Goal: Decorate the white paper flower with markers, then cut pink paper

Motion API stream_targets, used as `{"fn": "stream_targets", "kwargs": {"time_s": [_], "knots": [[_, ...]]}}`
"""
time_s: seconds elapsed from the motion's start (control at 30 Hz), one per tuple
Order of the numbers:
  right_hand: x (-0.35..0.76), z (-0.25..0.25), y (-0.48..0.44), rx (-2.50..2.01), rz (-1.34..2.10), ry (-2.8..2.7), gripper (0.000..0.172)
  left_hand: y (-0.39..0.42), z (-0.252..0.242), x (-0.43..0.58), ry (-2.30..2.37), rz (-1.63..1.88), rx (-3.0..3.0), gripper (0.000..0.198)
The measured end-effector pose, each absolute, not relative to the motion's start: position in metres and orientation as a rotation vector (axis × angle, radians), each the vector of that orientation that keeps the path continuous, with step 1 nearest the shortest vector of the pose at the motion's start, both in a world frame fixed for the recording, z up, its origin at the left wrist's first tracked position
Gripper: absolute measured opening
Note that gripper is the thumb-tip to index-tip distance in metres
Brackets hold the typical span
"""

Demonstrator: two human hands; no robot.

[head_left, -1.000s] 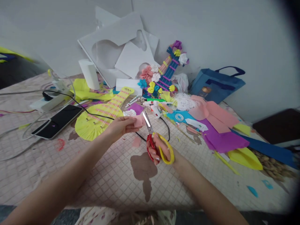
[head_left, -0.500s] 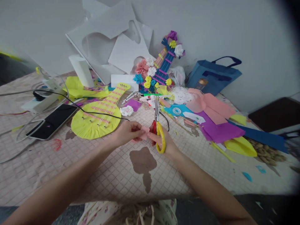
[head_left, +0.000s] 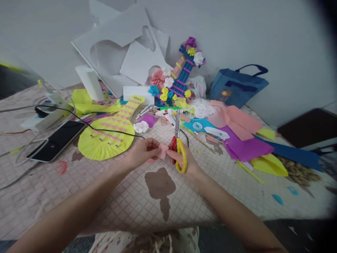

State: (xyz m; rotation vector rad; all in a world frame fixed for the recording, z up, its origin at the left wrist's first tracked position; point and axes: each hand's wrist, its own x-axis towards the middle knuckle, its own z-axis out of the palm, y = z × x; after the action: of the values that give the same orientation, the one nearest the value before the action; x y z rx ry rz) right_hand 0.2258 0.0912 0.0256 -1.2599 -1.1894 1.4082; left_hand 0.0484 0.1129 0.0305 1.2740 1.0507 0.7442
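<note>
Between my two hands is a small piece of pink paper [head_left: 163, 151]. My left hand [head_left: 144, 151] pinches its left side between thumb and fingers. Scissors [head_left: 181, 156] with red and yellow handles hang on my right hand [head_left: 188, 163], their blades pointing away from me and closed together. The right fingertips also touch the pink paper's right edge. Under my left fingers shows another bit of pink paper [head_left: 150, 161] on the tablecloth. A yellow paper-covered guitar shape [head_left: 107, 137] with pink strips and strings lies left of my left hand.
Behind stands a blue guitar shape [head_left: 181, 82] with paper flowers. A white paper flower [head_left: 141, 127], glue gun [head_left: 168, 114] and purple paper [head_left: 244, 147] lie on the table. A phone [head_left: 58, 140], power strip [head_left: 43, 119] and black cable [head_left: 113, 131] are at left; a blue bag [head_left: 237, 86] stands back right.
The pink paper is now spread flatter between my fingertips and more of it shows. The view has shifted slightly; both hands stay in about the same place.
</note>
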Motion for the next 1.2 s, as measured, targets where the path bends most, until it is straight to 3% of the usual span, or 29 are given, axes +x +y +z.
{"fn": "stream_targets", "kwargs": {"time_s": [0.3,0.47,0.63,0.87,1.07,1.2], "knots": [[0.236,0.029,0.095,-1.219,1.513,-1.294,0.034,0.113,0.029,0.047,0.923,0.656,1.285,0.041],[0.234,0.028,0.093,-1.190,1.514,-1.203,0.032,0.108,0.033,0.049,0.898,0.737,1.315,0.022],[0.235,0.028,0.095,-1.165,1.435,-1.072,0.028,0.102,0.041,0.050,0.706,0.759,1.617,0.033],[0.232,0.030,0.092,-1.112,1.507,-1.071,0.026,0.094,0.038,0.060,0.861,0.999,2.058,0.015],[0.233,0.030,0.093,-1.121,1.497,-1.114,0.028,0.095,0.036,0.060,0.852,0.912,1.850,0.004],[0.231,0.031,0.092,-1.140,1.467,-1.129,0.027,0.097,0.031,0.060,0.887,0.871,1.494,0.017]]}}
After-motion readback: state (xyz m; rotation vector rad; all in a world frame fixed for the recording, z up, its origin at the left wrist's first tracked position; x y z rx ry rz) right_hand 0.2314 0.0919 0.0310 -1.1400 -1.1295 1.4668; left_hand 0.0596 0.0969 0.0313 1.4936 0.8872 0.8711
